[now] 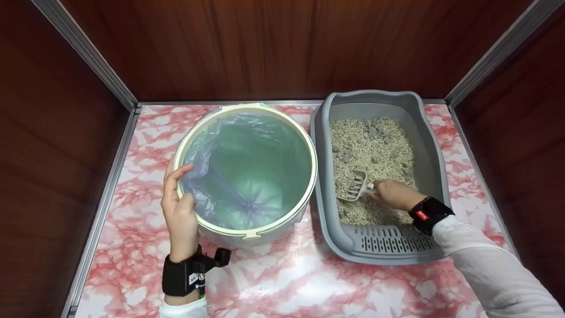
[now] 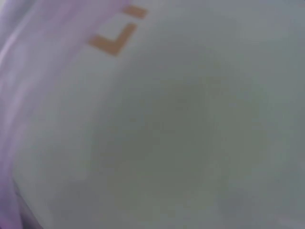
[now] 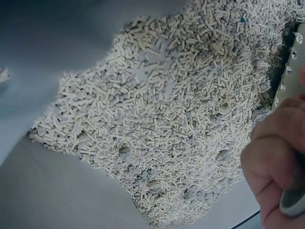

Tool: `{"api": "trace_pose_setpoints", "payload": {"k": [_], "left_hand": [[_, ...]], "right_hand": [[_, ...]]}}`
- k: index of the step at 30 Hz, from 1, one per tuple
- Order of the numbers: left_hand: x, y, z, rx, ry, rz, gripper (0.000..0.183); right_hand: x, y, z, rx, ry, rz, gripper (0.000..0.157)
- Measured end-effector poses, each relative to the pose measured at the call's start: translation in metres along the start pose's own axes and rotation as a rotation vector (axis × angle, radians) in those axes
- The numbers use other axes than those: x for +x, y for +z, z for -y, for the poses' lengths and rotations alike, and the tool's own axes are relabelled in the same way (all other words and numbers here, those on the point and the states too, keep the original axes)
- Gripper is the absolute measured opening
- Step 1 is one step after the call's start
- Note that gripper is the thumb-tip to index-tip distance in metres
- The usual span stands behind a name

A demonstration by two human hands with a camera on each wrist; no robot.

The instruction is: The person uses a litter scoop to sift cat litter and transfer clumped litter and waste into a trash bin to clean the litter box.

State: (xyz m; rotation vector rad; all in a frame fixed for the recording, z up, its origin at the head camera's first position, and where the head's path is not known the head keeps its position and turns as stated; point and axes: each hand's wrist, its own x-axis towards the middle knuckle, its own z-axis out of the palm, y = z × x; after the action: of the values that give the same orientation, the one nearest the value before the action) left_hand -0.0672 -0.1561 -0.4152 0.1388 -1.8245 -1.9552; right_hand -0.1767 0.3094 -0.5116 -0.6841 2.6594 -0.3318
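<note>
Head view: right hand (image 1: 394, 192) grips scoop (image 1: 358, 185); left hand (image 1: 178, 207) holds bin (image 1: 247, 232).

Bin (image 1: 247, 229) left, litter tray (image 1: 384, 249) right, touching, both on bench (image 1: 309, 282); scoop (image 1: 358, 185) in tray's litter (image 1: 375, 145).

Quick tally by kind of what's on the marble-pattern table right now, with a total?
Round cream-rimmed bin lined with a pale purple plastic bag: 1
Grey plastic litter tray holding pale pellet litter: 1
White slotted plastic scoop: 1
Total: 3
</note>
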Motion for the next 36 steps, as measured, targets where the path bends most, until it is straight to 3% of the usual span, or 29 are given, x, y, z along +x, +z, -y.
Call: {"api": "trace_pose_setpoints", "payload": {"k": [9,18,26,36], "left_hand": [[-0.001,-0.002,0.001,0.000,-0.010,-0.007,0.059],[0.000,-0.001,0.002,0.005,-0.011,0.002,0.058],[0.000,-0.001,0.002,-0.005,-0.007,-0.003,0.059],[0.002,0.002,0.000,-0.229,-0.049,0.001,0.075]], "right_hand": [[-0.011,0.000,0.002,0.084,0.035,-0.035,0.023],[-0.029,-0.003,0.009,0.107,0.149,-0.234,0.030],[-0.038,-0.003,0.021,0.107,0.183,-0.398,0.035],[-0.042,-0.005,0.027,0.153,0.227,-0.490,0.042]]}}
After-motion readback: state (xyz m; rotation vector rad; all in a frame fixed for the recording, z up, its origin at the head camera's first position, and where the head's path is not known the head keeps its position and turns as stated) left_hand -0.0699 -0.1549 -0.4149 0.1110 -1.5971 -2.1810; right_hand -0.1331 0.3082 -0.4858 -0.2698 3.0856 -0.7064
